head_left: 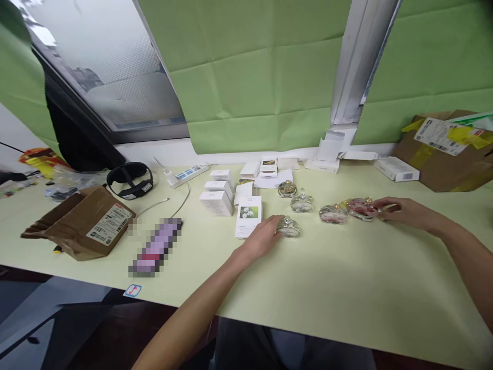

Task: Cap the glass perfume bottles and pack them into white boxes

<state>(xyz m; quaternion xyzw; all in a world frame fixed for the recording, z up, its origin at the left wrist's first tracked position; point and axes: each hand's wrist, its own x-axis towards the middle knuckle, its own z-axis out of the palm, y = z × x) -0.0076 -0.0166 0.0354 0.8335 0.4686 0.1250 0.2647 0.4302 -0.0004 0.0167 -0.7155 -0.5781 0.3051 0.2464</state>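
My left hand (265,237) has its fingers curled against the left side of a small clear glass bottle (290,228) standing on the table; part of that bottle is hidden. Beside the same hand stands a white box with a white-flower picture (248,215). Over on the right, my right hand (402,214) reaches in with thumb and fingers at the right edge of a glass bottle with dark red contents (362,209). A paler pink glass bottle (333,214) sits just left of it. Behind are another clear glass bottle (302,203) and a dark-patterned one (287,189).
Several white boxes (216,203) stand left of centre, with opened boxes (322,162) along the wall. A blurred-out purple object (157,247), a cardboard box (92,223), a black headset (131,181) and a power strip (188,173) lie left. Another cardboard box (442,159) is far right.
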